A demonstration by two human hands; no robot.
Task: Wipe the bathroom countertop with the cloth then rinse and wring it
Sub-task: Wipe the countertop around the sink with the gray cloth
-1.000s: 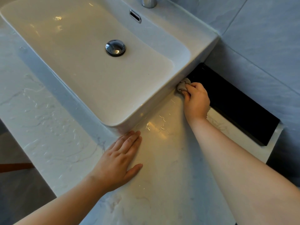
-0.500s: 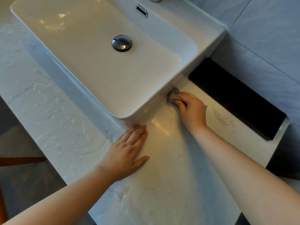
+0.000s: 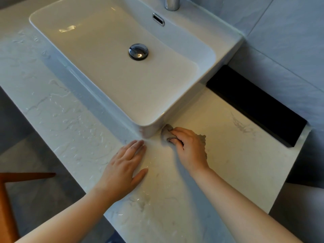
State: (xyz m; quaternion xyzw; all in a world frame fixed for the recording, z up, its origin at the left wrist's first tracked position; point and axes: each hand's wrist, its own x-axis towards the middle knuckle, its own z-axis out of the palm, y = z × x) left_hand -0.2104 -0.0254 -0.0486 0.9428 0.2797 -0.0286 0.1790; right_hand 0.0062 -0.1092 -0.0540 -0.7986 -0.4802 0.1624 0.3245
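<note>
At the near corner of the sink, the right hand grips a small grey cloth, its fingers curled round it, and presses it onto the counter where the counter meets the sink wall. The cloth touches, or all but touches, the rounded corner; blur makes that hard to settle. A bit of grey at the far side of the knuckles seems to be more of the cloth.

The left hand lies flat on the counter just beside the right, palm down, fingers straight and together, thumb spread out, fingertips near the same corner. It holds nothing.

The white sink sits on top of the counter, with a chrome plug in its floor, an overflow slot in its back wall and a tap above that. Water streaks lie on the counter left of the sink. A black strip runs along the wall to the sink's right. Wood shows at the lower left, below the counter edge.
</note>
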